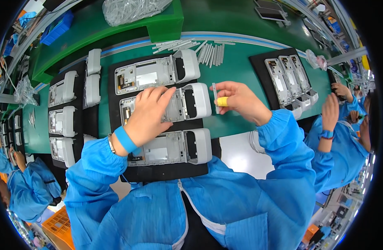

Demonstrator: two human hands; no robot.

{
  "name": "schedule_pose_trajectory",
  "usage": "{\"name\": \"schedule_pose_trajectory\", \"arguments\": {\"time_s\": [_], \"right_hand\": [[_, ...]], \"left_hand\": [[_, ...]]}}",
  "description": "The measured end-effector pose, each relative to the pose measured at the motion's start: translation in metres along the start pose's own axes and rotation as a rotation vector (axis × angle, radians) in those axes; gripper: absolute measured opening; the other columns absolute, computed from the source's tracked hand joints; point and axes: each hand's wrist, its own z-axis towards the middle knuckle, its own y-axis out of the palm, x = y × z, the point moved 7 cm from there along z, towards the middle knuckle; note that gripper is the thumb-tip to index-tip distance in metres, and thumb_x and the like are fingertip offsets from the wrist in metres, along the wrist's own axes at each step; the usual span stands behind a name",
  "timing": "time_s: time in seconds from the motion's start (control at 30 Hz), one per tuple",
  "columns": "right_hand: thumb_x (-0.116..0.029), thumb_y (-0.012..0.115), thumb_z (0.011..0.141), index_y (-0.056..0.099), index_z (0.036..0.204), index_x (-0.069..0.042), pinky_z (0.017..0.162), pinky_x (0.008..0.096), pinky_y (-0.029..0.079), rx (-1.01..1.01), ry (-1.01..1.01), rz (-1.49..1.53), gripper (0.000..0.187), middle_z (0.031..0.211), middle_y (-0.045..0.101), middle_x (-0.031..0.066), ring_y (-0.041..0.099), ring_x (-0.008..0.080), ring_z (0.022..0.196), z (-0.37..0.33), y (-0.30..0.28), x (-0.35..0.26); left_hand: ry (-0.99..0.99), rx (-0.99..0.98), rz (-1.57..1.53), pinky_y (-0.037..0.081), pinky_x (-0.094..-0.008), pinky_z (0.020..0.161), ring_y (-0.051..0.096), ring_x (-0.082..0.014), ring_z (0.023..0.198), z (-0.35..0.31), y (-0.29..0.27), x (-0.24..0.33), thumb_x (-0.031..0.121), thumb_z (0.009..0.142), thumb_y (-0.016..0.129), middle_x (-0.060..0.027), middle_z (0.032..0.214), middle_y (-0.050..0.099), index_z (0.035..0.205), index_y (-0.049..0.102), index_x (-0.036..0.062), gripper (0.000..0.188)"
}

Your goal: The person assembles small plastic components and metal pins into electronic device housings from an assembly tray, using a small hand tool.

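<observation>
Head view: I see my left hand (149,114) lying flat, palm down and fingers spread, on the middle grey housing (166,106), one of three open housings lined up on a black mat (166,173) in front of me. The hand presses on the shell and grasps nothing. The upper housing (158,73) lies just beyond it and the lower housing (170,148) sits nearer my chest, partly under my wrist with its blue wristband (126,139).

My right hand (239,100) hovers over the green bench top (237,66), just right of the middle housing. It pinches a thin grey strip (215,98) between thumb and fingers, the strip standing roughly upright in the picture; one finger wears a yellow cot (222,101).

A loose heap of similar grey strips (208,50) lies farther back on the bench. To my left a second black mat carries more housings (62,121). To my right another mat holds a further row of housings (289,79), where a co-worker's hands (335,102) in blue sleeves are at work.
</observation>
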Motion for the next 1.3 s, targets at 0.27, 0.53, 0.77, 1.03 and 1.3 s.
{"name": "schedule_pose_trajectory", "arguments": {"time_s": [0.27,0.53,0.77,1.03,1.3], "right_hand": [[-0.003,0.062,0.084,0.055,0.107,0.003,0.077,0.0315,0.055,-0.068,0.024,0.352,0.025,0.100,0.063,0.0095,0.064,0.0186,0.087,0.018,0.027,0.020],[-0.001,0.064,0.082,0.057,0.115,0.001,0.083,0.0307,0.053,-0.185,-0.023,0.447,0.034,0.108,0.063,0.0106,0.064,0.0169,0.093,0.018,0.057,0.003],[-0.002,0.069,0.078,0.061,0.109,0.001,0.078,0.0289,0.054,-0.168,0.082,0.384,0.032,0.100,0.065,0.0092,0.065,0.0161,0.086,0.020,0.062,0.000],[-0.005,0.073,0.075,0.060,0.108,0.003,0.076,0.0289,0.052,-0.133,0.040,0.213,0.036,0.099,0.064,0.0100,0.062,0.0164,0.086,0.027,0.062,-0.001],[-0.007,0.080,0.069,0.061,0.104,0.001,0.073,0.0282,0.051,-0.117,0.026,0.146,0.040,0.093,0.063,0.0073,0.060,0.0135,0.082,0.026,0.063,-0.006]], "left_hand": [[-0.004,0.126,-0.215,0.031,-0.0425,0.102,0.038,-0.0357,0.119,-0.006,-0.019,-0.002,0.006,0.057,0.079,-0.0168,0.127,0.045,0.133,0.037,0.0064,0.087],[0.015,0.137,-0.242,0.033,-0.0409,0.103,0.039,-0.0356,0.121,-0.007,-0.023,-0.002,0.002,0.057,0.079,-0.0157,0.128,0.045,0.133,0.039,0.0066,0.086],[0.024,0.143,-0.248,0.032,-0.0427,0.102,0.038,-0.0359,0.120,-0.010,-0.017,-0.007,0.004,0.057,0.078,-0.0159,0.127,0.045,0.132,0.039,0.0075,0.085],[0.029,0.143,-0.275,0.030,-0.0439,0.102,0.037,-0.0361,0.120,-0.010,-0.017,-0.006,0.006,0.058,0.077,-0.0162,0.128,0.043,0.133,0.038,0.0084,0.085],[0.028,0.140,-0.295,0.031,-0.0433,0.102,0.037,-0.0362,0.120,-0.010,-0.019,-0.006,0.004,0.057,0.077,-0.0159,0.127,0.043,0.132,0.037,0.0080,0.086]]}}
